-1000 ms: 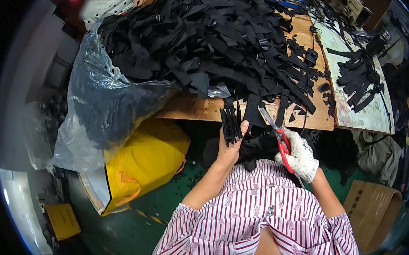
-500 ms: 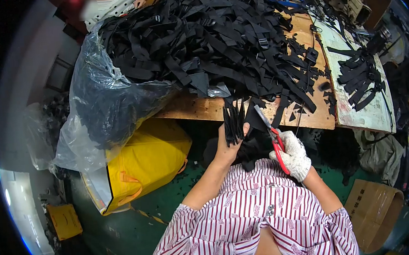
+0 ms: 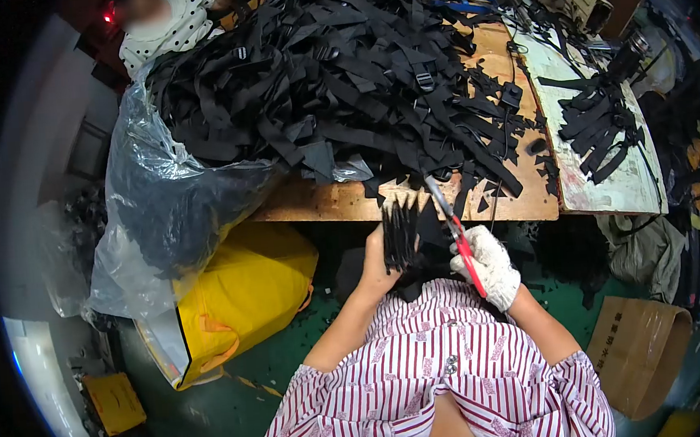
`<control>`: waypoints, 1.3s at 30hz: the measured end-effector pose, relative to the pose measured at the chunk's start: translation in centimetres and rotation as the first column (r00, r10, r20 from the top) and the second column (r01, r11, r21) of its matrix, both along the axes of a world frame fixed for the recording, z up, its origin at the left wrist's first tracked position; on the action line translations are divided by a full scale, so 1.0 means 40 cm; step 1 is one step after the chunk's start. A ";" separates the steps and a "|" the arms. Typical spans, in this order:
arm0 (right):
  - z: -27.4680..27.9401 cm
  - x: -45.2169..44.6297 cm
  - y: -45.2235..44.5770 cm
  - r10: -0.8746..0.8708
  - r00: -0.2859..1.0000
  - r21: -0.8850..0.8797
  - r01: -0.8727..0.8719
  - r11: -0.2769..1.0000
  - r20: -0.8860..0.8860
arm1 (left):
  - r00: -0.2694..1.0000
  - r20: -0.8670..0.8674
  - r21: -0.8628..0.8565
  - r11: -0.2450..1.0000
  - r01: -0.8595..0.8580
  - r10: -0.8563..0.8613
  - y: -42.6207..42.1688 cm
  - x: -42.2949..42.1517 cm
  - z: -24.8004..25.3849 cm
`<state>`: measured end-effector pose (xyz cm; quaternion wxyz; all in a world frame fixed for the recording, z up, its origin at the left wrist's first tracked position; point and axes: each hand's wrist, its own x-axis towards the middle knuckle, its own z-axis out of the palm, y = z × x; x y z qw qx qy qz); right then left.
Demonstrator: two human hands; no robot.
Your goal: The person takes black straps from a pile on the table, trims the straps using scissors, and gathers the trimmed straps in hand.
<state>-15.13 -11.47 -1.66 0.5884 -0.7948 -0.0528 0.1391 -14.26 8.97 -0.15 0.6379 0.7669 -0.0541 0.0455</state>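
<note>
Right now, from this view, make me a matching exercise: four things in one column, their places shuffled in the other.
Things
1. red-handled scissors
2. bundle of black strips
3. yellow bag
4. cardboard box

Places
A. in the bare left hand
B. lower right of the view
C. in the white-gloved right hand
D. just below the clear plastic bag

Pairs: 1-C, 2-A, 3-D, 4-B

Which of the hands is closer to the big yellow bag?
Left. The left hand is right of the yellow bag, not touching it; the right hand, with the red-handled scissors, is farther to the right.
</note>
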 end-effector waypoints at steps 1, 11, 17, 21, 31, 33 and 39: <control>0.010 0.003 0.001 -0.065 0.998 0.071 0.065 0.995 -0.012 | 0.997 -0.018 -0.083 0.994 0.072 -0.074 -0.004 -0.008 -0.006; 0.048 0.201 -0.028 -0.312 0.947 0.154 0.298 0.942 0.076 | 0.941 -0.318 -0.626 0.771 -0.116 -0.117 0.026 0.002 -0.016; 0.075 0.397 0.033 -0.356 0.841 -0.186 0.458 0.869 0.408 | 0.863 -0.387 -0.783 0.610 -0.121 -0.325 0.020 -0.017 -0.021; 0.080 0.479 0.072 -0.261 0.852 -0.297 0.420 0.857 0.453 | 0.879 -0.262 -0.858 0.513 -0.023 -0.399 0.006 -0.003 -0.008; 0.082 0.661 0.137 -0.337 0.849 -0.288 0.470 0.835 0.407 | 0.829 -0.391 -0.863 0.473 -0.179 -0.400 0.029 0.007 -0.059; 0.015 0.700 0.142 -0.349 0.827 -0.234 0.481 0.845 0.441 | 0.856 -0.326 -0.867 0.488 -0.102 -0.400 0.026 0.014 -0.045; 0.073 0.618 0.120 -0.344 0.804 -0.151 0.464 0.873 0.485 | 0.868 -0.376 -0.805 0.578 -0.133 -0.325 0.036 0.012 -0.058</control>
